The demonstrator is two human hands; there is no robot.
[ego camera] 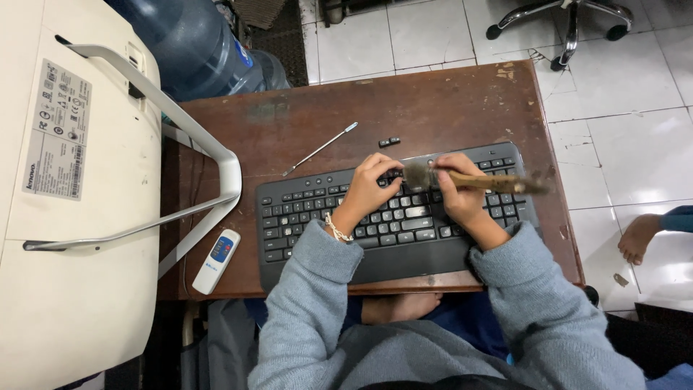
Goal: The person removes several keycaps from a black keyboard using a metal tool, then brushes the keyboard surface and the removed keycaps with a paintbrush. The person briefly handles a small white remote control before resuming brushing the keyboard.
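**Brush over black keyboard**

Right hand (462, 198) clamped on wooden brush (469, 179), bristles on the upper key rows. Left hand (372, 186) pressed flat on keyboard (303, 217), fingers curled, gripping nothing. Keyboard centred on brown desk (433, 101); loose keycaps (389, 141) and thin metal tool (320, 148) just beyond. Risk: hard sweep flicking keycaps off the desk edge. Brush tip blurred; keys under both hands hidden
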